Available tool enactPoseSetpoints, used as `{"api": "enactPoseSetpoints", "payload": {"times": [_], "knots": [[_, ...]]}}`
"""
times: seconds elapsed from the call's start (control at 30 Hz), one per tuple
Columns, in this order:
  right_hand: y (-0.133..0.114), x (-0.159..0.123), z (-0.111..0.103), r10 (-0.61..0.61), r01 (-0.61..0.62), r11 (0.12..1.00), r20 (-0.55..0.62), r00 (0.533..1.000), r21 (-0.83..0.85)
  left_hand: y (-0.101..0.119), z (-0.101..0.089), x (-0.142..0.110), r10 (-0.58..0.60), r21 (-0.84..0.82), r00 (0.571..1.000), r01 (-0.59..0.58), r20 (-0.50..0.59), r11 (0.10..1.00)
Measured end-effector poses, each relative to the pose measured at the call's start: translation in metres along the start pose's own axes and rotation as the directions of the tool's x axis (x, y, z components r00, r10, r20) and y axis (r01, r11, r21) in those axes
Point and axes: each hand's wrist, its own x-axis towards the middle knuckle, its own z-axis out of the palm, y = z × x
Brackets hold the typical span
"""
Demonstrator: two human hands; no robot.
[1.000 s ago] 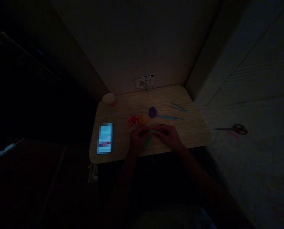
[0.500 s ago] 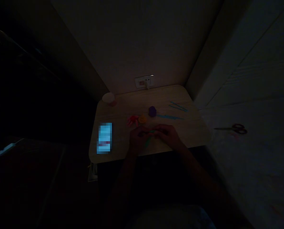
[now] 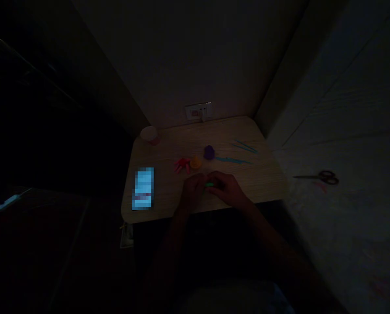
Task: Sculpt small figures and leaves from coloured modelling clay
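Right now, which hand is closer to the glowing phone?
The left hand. It is just off to the right of the phone. The right hand is farther along that way, beyond the left one, with its fingers at a green piece.

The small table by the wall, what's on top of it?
On the table: a cup, phone, red piece, orange piece, purple lump and blue sticks. Whatever lies under the hands is covered.
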Motion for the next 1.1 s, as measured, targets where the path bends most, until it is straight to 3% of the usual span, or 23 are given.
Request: {"api": "enactPoseSetpoints", "payload": {"times": [0.2,0.37,0.57,0.83,0.97,1.1], "knots": [[-0.003,0.000,0.000,-0.048,0.051,0.993,0.027,0.998,-0.109,0.002,-0.001,0.001,0.019,0.016,0.999,-0.020,0.042,1.000],[-0.010,-0.001,0.000,-0.011,0.016,0.997,0.057,0.998,-0.074,0.001,-0.001,0.001,0.000,-0.039,0.998,0.003,0.069,0.999],[-0.005,-0.001,-0.003,0.135,-0.130,0.984,-0.037,0.990,0.119,0.001,0.000,-0.001,-0.028,-0.090,0.999,0.031,0.034,0.995],[0.016,0.003,0.001,0.193,-0.143,0.916,-0.100,0.976,0.375,0.000,0.000,-0.001,-0.058,-0.105,0.998,0.059,0.014,0.993],[0.015,0.002,-0.001,0.181,-0.135,0.939,-0.121,0.976,0.317,-0.001,-0.001,-0.002,-0.069,-0.094,0.998,0.070,0.006,0.993],[0.012,0.004,-0.005,0.068,-0.020,0.976,-0.217,0.974,0.218,-0.006,0.000,-0.001,-0.061,-0.090,0.998,0.059,-0.019,0.994]]}}
